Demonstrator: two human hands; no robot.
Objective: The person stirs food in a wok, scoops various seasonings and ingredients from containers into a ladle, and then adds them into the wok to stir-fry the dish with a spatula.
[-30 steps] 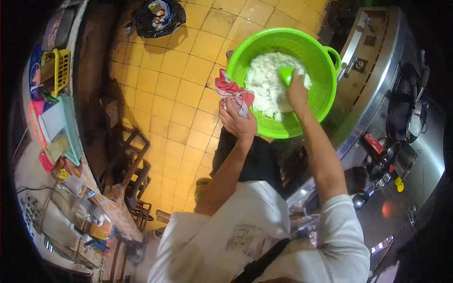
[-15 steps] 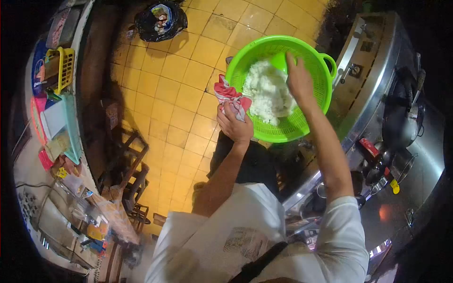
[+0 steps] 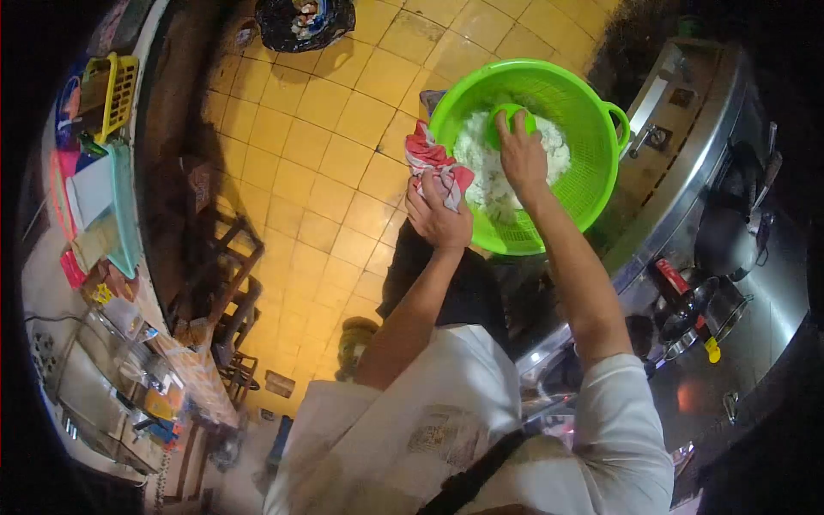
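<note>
A big bright green plastic colander (image 3: 603,184) holds a mound of white, grainy food (image 3: 552,148) that looks like cooked rice. Inside it, my right hand (image 3: 522,156) has its fingers closed on a small green bowl (image 3: 525,122), which rests in the white mound; its underside is hidden. My left hand (image 3: 440,215) is closed round a crumpled red-and-white cloth (image 3: 427,153), right at the colander's left rim. From this angle I cannot tell what bears the colander's weight.
Along the right runs a steel counter (image 3: 661,232) with pans (image 3: 725,240) and a red-labelled bottle (image 3: 674,279). A black-bagged bin (image 3: 279,30) stands on the yellow tiled floor (image 3: 343,154). Wooden stools (image 3: 236,249) and a table with a yellow basket (image 3: 118,99) are at left.
My right hand has shifted left and slightly down within the colander, bringing the green bowl to the mound's middle. The view has moved a little; my left hand still grips the cloth.
</note>
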